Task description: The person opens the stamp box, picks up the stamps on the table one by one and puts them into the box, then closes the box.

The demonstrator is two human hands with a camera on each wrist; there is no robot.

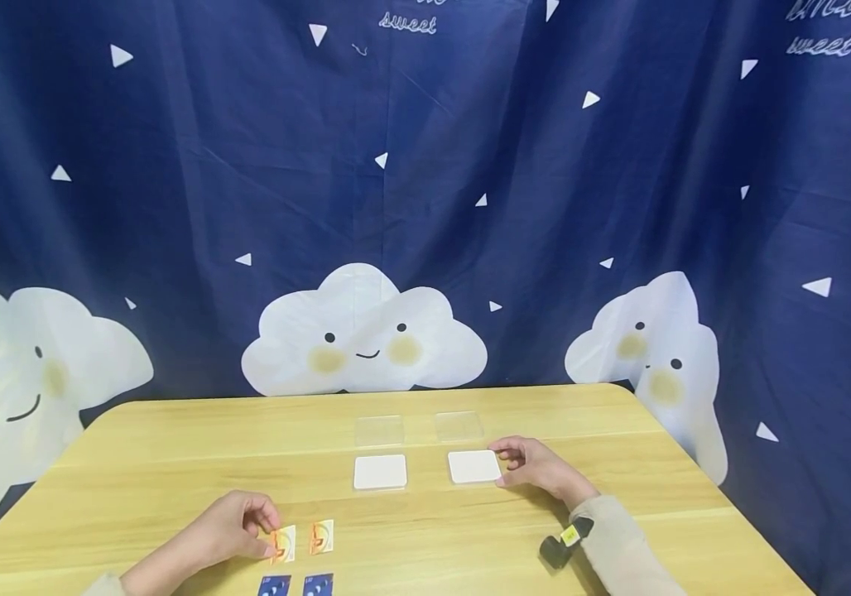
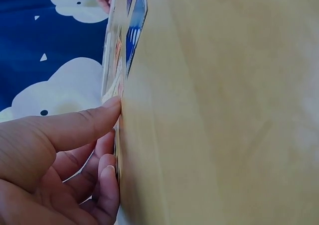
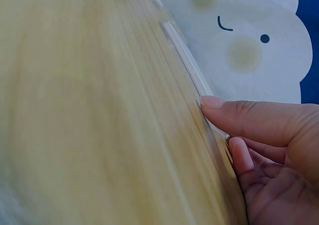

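My left hand [image 1: 235, 527] is at the front left of the table, its thumb and fingers gripping the left edge of a small orange-and-yellow printed card [image 1: 284, 544]. From the left wrist view, the thumb [image 2: 94, 119] meets that card close over the tabletop. Farther back on the right, my right hand [image 1: 537, 465] holds a flat white card [image 1: 474, 467] by its right end. Its thumb [image 3: 239, 118] lies at the edge of the thin white card [image 3: 192, 68] in the right wrist view, with the other fingers curled below.
A matching white card [image 1: 380, 472] lies left of the held one. Behind them are two clear rectangular plates [image 1: 379, 430]. Another orange card [image 1: 322, 537] and two dark blue cards [image 1: 318, 584] lie near the left hand. A dark blue curtain [image 1: 425, 199] hangs behind the wooden table [image 1: 194, 439].
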